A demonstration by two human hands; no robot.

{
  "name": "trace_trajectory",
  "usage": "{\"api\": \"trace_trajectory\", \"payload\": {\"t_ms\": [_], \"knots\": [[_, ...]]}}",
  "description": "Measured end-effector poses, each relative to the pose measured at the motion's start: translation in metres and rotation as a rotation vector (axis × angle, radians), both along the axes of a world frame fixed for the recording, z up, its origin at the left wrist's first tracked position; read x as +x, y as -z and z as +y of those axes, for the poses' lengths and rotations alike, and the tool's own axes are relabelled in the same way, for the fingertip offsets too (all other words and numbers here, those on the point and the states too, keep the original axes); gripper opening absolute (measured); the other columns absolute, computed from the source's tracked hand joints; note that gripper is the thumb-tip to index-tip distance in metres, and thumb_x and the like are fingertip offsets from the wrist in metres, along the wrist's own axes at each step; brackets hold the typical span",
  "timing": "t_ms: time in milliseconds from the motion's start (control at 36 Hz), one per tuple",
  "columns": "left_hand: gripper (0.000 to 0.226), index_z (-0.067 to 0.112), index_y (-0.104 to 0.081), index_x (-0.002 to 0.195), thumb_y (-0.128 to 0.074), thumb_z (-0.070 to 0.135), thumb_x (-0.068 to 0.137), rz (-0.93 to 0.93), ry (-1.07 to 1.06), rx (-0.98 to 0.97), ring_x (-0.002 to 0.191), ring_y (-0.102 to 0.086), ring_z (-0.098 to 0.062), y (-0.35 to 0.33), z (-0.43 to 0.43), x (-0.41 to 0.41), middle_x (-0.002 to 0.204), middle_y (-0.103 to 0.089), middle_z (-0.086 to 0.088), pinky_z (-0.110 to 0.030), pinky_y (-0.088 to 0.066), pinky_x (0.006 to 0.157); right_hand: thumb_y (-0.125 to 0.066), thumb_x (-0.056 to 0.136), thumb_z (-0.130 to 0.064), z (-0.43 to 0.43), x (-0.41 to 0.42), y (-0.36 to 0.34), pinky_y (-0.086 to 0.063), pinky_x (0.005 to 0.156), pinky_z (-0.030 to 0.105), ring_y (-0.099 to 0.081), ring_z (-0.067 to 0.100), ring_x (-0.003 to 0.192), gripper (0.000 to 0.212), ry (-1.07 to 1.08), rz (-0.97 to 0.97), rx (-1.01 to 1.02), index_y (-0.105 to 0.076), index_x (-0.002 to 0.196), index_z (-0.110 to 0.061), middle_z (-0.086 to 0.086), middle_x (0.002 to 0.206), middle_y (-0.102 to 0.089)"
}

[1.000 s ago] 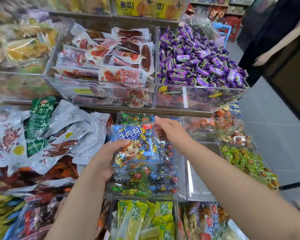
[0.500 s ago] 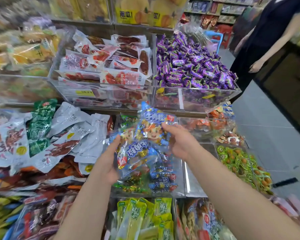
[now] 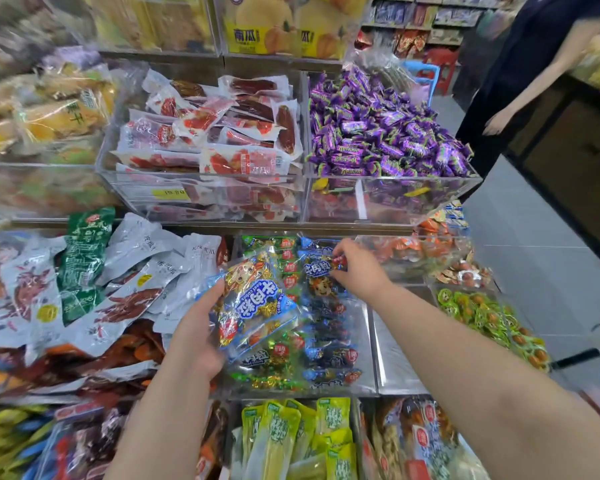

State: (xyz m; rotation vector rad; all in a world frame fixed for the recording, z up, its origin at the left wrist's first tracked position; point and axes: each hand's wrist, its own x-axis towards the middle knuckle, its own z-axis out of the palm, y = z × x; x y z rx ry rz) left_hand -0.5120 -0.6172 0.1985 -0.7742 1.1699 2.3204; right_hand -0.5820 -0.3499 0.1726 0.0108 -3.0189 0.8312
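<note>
At the far left of the shelf lie grey pouches [image 3: 136, 271], with a green pouch [image 3: 84, 258] among them. Just right of these, the left hand [image 3: 201, 327] holds a blue snack bag [image 3: 257, 306] tilted above the clear bin [image 3: 370, 355]. Its grip is closed round the bag's left edge, and most of the fingers are hidden behind the film.

The bag is a clear film sack of small foil-wrapped pieces, so I judge it light, soft and crinkly, with contents that shift about. The glossy film looks slippery. A hold at a sealed edge, or a flat clamp across the body, should serve better than a squeeze in the middle, which would only push the pieces aside.

Below it, the bin is stacked with more bags of the same kind, blue and green. Further right, the right hand [image 3: 357, 268] reaches toward the back of the bin. Its grip pinches the top of a second blue bag [image 3: 321, 271] that lies on the stack. That top seam is likely the stiffest part and a fair place to lift from, though a full bag may sag and swing beneath it.

Right again, well apart from the hands, a neighbouring bin holds green-wrapped sweets [image 3: 482, 317].
</note>
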Motion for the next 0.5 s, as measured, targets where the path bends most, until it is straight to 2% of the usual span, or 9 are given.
{"api": "trace_trajectory", "payload": {"t_ms": [83, 167, 222, 306, 361, 444, 500], "knots": [[0.038, 0.013, -0.063, 0.119, -0.062, 0.038, 0.089, -0.006, -0.004, 0.003, 0.101, -0.068, -0.036, 0.0, -0.006, 0.001, 0.114, -0.07, -0.016, -0.051, -0.058, 0.073, -0.075, 0.072, -0.044, 0.008, -0.01, -0.001, -0.032, 0.087, 0.037, -0.039, 0.025, 0.117, 0.052, -0.08, 0.062, 0.4, -0.05, 0.11, -0.019, 0.005, 0.118, -0.052], [0.045, 0.014, -0.059, 0.127, -0.061, 0.039, 0.09, -0.001, -0.005, 0.013, 0.108, -0.064, -0.038, 0.001, -0.012, 0.002, 0.118, -0.068, -0.016, -0.055, -0.054, 0.083, -0.075, 0.061, -0.062, 0.012, -0.015, -0.007, -0.031, 0.095, 0.041, -0.032, 0.029, 0.118, 0.085, -0.119, -0.056, 0.69, -0.037, 0.124, -0.02, 0.007, 0.124, -0.036], [0.045, 0.014, -0.059, 0.127, -0.06, 0.039, 0.09, 0.001, -0.007, 0.017, 0.107, -0.065, -0.037, 0.001, -0.015, 0.003, 0.116, -0.069, -0.016, -0.053, -0.057, 0.077, -0.074, 0.063, -0.061, 0.007, -0.017, -0.008, -0.03, 0.095, 0.042, -0.033, 0.03, 0.118, 0.088, -0.203, -0.063, 0.842, -0.031, 0.129, -0.022, 0.008, 0.125, -0.033], [0.042, 0.013, -0.06, 0.125, -0.059, 0.038, 0.091, 0.004, -0.014, 0.015, 0.105, -0.066, -0.037, 0.0, -0.014, 0.003, 0.114, -0.07, -0.016, -0.05, -0.058, 0.073, -0.071, 0.071, -0.026, -0.008, -0.016, -0.007, -0.03, 0.093, 0.041, -0.035, 0.031, 0.115, 0.07, -0.239, 0.036, 0.92, -0.031, 0.129, -0.021, 0.009, 0.125, -0.036], [0.042, 0.013, -0.06, 0.124, -0.061, 0.037, 0.09, 0.004, -0.023, -0.008, 0.105, -0.067, -0.037, 0.0, -0.012, 0.003, 0.114, -0.07, -0.015, -0.052, -0.056, 0.079, -0.067, 0.068, -0.013, -0.016, -0.013, -0.004, -0.031, 0.092, 0.041, -0.036, 0.031, 0.113, 0.073, -0.212, 0.073, 0.911, -0.03, 0.131, -0.019, 0.01, 0.124, -0.037], [0.043, 0.014, -0.061, 0.123, -0.066, 0.037, 0.087, -0.007, -0.034, -0.046, 0.104, -0.067, -0.037, 0.001, -0.01, 0.002, 0.114, -0.07, -0.015, -0.057, -0.052, 0.089, -0.066, 0.072, -0.016, -0.022, -0.008, 0.007, -0.027, 0.103, 0.044, -0.028, 0.034, 0.125, 0.088, -0.211, 0.048, 0.86, -0.016, 0.144, -0.016, 0.013, 0.135, -0.028], [0.042, 0.013, -0.061, 0.122, -0.066, 0.037, 0.087, -0.009, -0.025, -0.054, 0.102, -0.068, -0.037, 0.002, -0.01, 0.003, 0.112, -0.071, -0.015, -0.057, -0.052, 0.088, -0.059, 0.082, -0.023, -0.024, -0.004, 0.019, -0.009, 0.115, 0.048, -0.006, 0.036, 0.141, 0.094, -0.269, -0.013, 0.839, 0.006, 0.149, -0.017, 0.014, 0.152, -0.007]]}}
